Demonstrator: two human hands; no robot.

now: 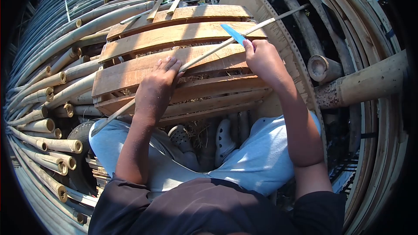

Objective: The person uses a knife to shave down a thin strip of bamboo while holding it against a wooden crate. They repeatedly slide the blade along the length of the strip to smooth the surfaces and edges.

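Note:
A long, thin bamboo strip [208,55] runs slantwise across a slatted wooden bench [174,39], from my left thigh up past the bench's far right corner. My left hand [156,86] presses the strip down near the bench's front, fingers over the slat and the strip passing beneath the palm. My right hand [265,61] is closed around the handle of a knife [231,32]. Its blade looks blue and lies across the strip, tip pointing up and left. The handle is mostly hidden in the fist.
Stacked bamboo poles [56,126] fill the left side, cut ends facing me. Short split pieces [177,0] lie on the bench's back edge. A curved board [283,39] borders the bench at right, with a thick bamboo pole [365,80] beyond. My knees flank the bench's near side.

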